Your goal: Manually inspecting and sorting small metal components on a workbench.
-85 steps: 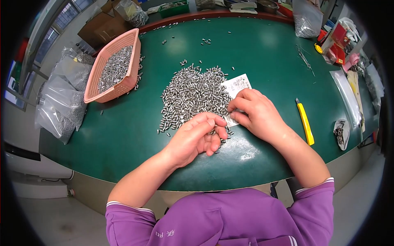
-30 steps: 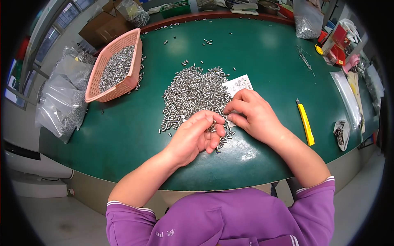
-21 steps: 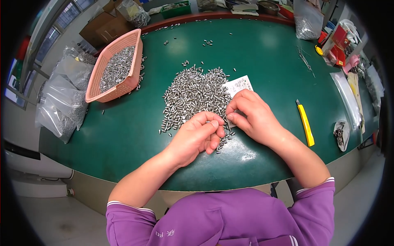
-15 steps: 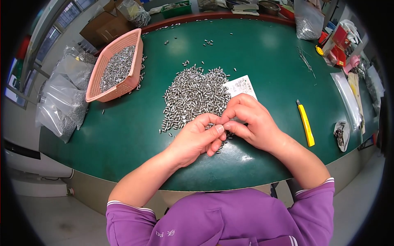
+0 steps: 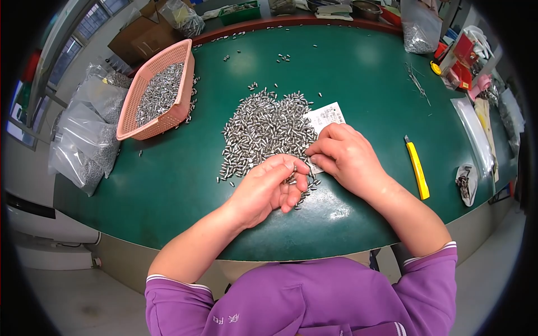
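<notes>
A broad heap of small, shiny metal pins [image 5: 266, 126] lies on the green tabletop [image 5: 358, 73]. My left hand [image 5: 260, 187] is at the heap's near edge, palm turned up and fingers curled. A few metal pins show in its fingers, one of them by the thumb tip. To the right, my right hand [image 5: 353, 162] is closed in a pinch at the heap's right edge; whatever is between its fingertips is too small to make out. Partly under that hand is a white printed card [image 5: 325, 116].
At the left stand a pink basket [image 5: 154, 132] of pins and clear bags [image 5: 84, 151] of metal parts. A yellow utility knife [image 5: 417, 171] lies to the right, near a small white pouch [image 5: 466, 187]. Thin wires [image 5: 416, 84] and plastic sleeves [image 5: 473, 134] are farther over.
My right hand has drawn away from my left fingertips, to the right, and more of the heap's near edge shows between them. The left hand stays in place, its fingers slightly more parted.
</notes>
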A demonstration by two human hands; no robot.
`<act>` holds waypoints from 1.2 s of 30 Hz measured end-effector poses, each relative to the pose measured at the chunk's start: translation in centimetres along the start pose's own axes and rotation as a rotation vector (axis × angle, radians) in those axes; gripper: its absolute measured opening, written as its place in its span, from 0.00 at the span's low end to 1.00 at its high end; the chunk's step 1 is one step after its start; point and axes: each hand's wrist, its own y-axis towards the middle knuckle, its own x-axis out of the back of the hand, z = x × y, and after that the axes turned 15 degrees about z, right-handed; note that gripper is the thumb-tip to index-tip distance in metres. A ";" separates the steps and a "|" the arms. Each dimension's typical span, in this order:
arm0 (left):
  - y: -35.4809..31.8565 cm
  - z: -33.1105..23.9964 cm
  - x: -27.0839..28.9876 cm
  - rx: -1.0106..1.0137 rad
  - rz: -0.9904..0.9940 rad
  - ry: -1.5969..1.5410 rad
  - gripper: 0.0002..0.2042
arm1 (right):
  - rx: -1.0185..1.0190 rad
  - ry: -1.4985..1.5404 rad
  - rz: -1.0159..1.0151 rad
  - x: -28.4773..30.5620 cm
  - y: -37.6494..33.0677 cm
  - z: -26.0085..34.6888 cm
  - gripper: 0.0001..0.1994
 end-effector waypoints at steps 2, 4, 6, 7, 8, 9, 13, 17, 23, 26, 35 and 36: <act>0.0 0.0 0.0 -0.009 -0.003 -0.003 0.13 | -0.045 0.023 0.001 0.0 0.0 0.1 0.07; 0.0 0.0 -0.2 -0.010 -0.004 -0.008 0.12 | -0.092 0.043 0.000 0.1 -0.1 0.1 0.07; 0.0 0.0 -0.2 -0.011 -0.011 -0.013 0.12 | -0.092 0.041 -0.009 0.0 -0.1 -0.1 0.04; 0.0 0.1 -0.1 -0.009 -0.013 -0.010 0.12 | -0.092 0.041 -0.009 0.1 0.0 -0.1 0.04; 0.0 0.1 -0.1 -0.008 -0.015 -0.006 0.12 | -0.091 0.035 -0.003 0.1 0.0 0.0 0.04; 0.0 0.1 -0.1 -0.008 -0.014 -0.005 0.12 | -0.090 0.028 0.003 0.2 0.0 0.0 0.04; 0.0 0.1 -0.2 -0.016 -0.017 -0.008 0.10 | -0.093 0.009 0.000 -0.1 0.0 -0.1 0.04; 0.1 0.2 0.1 -0.049 -0.021 0.008 0.09 | -0.071 0.129 -0.038 0.4 0.2 0.4 0.04; 0.0 0.1 -0.1 0.009 -0.031 0.085 0.07 | 0.137 0.373 -0.026 0.6 0.3 1.6 0.04; 0.0 0.3 0.1 -0.025 -0.003 0.045 0.06 | 0.047 0.349 -0.059 0.5 0.2 1.4 0.05; 0.0 0.1 -0.1 -0.039 -0.007 0.010 0.13 | -0.094 0.050 0.003 0.3 -0.1 -0.5 0.05; 0.0 0.1 -0.1 -0.039 -0.007 0.009 0.13 | -0.103 0.034 0.019 0.3 -0.1 -0.4 0.04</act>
